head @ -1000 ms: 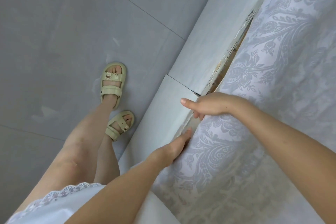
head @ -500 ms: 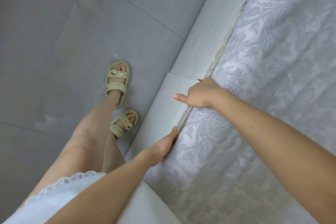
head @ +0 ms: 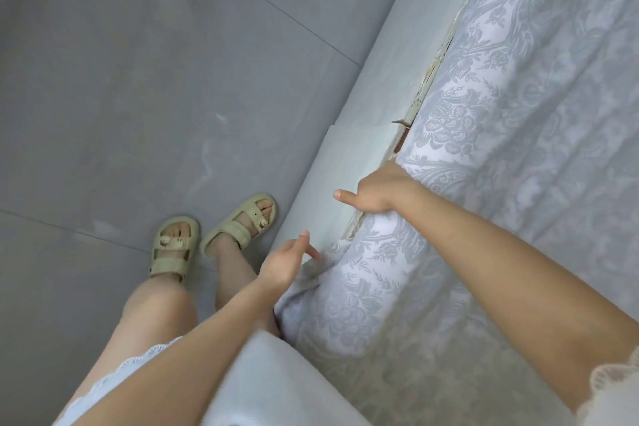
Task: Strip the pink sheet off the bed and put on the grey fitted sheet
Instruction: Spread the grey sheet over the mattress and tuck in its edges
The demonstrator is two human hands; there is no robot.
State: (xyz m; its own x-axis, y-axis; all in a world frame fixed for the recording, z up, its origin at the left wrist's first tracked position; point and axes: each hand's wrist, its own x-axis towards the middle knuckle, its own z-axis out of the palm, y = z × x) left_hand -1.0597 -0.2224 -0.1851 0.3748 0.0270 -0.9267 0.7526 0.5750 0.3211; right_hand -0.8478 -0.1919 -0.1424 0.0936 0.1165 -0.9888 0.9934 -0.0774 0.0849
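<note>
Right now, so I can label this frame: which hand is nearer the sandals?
Left. The left hand hovers over the bed frame, just beside the nearer sandal; the right hand is farther up across the frame, curled on the sheet.

Along the bed frame [head: 377, 86]: floor [head: 138, 86] left, sheet [head: 525, 156] right.
The frame runs diagonally between them. Two sandals [head: 174, 247] stand on the floor just beside the frame. The right hand [head: 378, 192] sits on the seam of frame and sheet; the left hand [head: 281, 263], nearer the person, seems to touch the sheet's bunched edge.
</note>
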